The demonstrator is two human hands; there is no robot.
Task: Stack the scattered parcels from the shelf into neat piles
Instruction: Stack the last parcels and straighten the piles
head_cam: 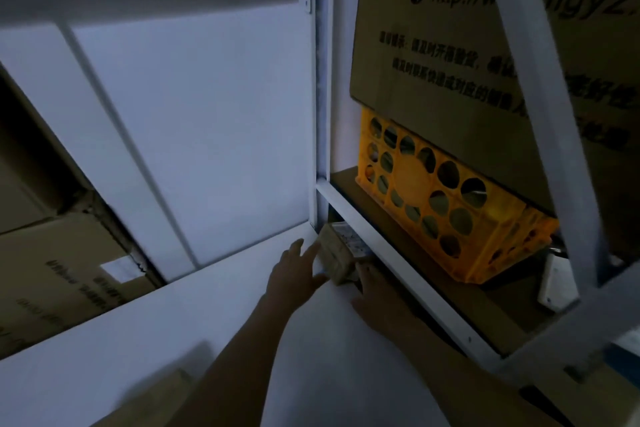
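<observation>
A small brown parcel (pixel 334 258) with a printed label sticks out from under the white shelf rail (pixel 391 262), at the corner by the upright post. My left hand (pixel 298 270) lies against its left side with straight fingers, the index finger along the parcel's edge. My right hand (pixel 375 295) holds its near right end, and its fingers reach under the rail where they are partly hidden. The scene is dim and tilted.
A yellow perforated crate (pixel 446 204) sits on the shelf board above the rail, under a large printed cardboard box (pixel 433 38). A white device (pixel 557 284) lies at the right. Cardboard boxes (pixel 59 270) stand at the lower left behind a white panel (pixel 194 135).
</observation>
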